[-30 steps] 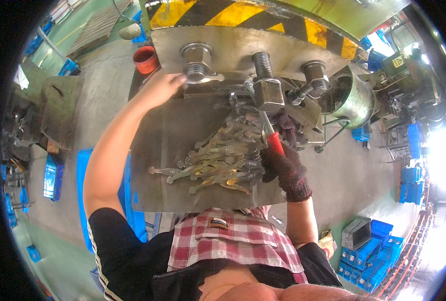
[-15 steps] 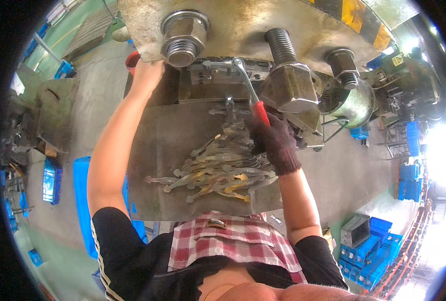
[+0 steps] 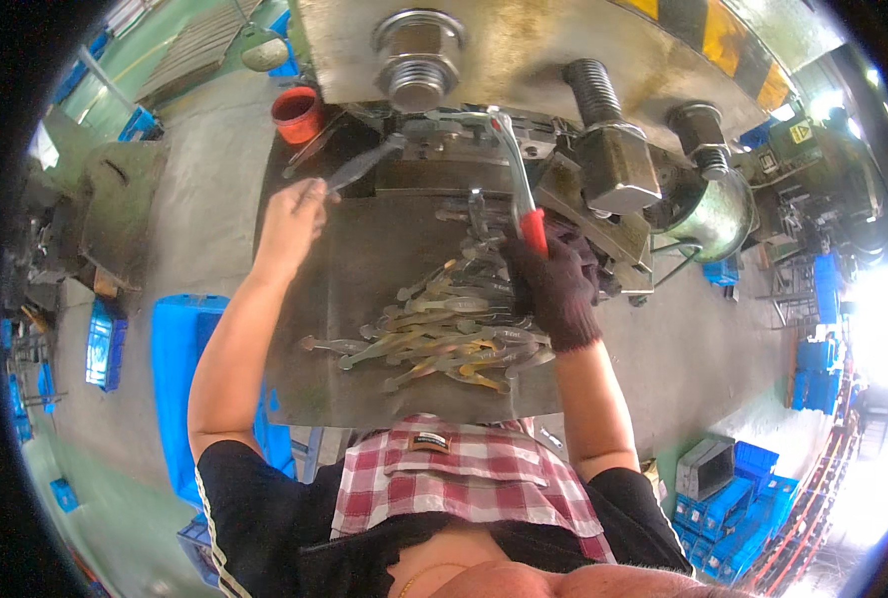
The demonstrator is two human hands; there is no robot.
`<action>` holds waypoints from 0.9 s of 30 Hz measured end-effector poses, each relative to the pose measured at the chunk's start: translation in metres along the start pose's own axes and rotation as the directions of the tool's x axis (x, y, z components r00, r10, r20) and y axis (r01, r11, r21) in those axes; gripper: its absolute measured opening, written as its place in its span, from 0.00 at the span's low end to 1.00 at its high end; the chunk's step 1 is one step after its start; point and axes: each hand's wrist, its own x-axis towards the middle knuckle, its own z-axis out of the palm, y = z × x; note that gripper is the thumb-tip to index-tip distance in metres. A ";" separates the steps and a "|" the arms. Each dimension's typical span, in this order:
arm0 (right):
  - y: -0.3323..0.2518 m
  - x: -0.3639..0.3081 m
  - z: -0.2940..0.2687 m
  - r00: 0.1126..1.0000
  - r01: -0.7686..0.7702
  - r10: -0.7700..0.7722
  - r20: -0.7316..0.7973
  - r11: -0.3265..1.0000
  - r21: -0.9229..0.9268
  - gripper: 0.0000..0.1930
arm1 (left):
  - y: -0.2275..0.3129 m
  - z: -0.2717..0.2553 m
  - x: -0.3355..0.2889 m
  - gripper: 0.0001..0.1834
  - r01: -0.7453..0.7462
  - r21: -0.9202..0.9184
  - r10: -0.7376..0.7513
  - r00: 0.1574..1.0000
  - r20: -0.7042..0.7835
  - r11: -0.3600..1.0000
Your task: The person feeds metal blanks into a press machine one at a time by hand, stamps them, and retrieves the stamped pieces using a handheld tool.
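Observation:
My bare left hand (image 3: 297,221) pinches one end of a flat, wrench-shaped metal blank (image 3: 366,165); the blank is motion-blurred and points up right toward the die (image 3: 444,149). My gloved right hand (image 3: 555,284) grips the red handle of a long metal tool (image 3: 517,169). The tool's far end reaches over the die, next to another flat blank (image 3: 454,117) lying there. Below the die, a heap of similar flat blanks (image 3: 444,324) is spread on the dark metal table (image 3: 314,289), some yellowish.
Above the die hangs a heavy press block (image 3: 524,50) with large bolts and nuts. A red cup (image 3: 297,115) stands left of the die, with a thin stick-like thing beside it. A blue bin (image 3: 179,389) is left of the table; blue crates (image 3: 733,503) are stacked at right.
My left hand has come back from near the red cup, toward me, and a flat blank now shows in its fingers. My right hand stays nearly in place with the red-handled tool.

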 end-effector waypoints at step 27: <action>0.040 -0.061 -0.018 0.960 -0.078 -0.002 0.279 0.959 0.274 0.19 | -0.024 -0.032 -0.057 0.13 -0.288 0.691 -0.131 0.864 0.486 0.663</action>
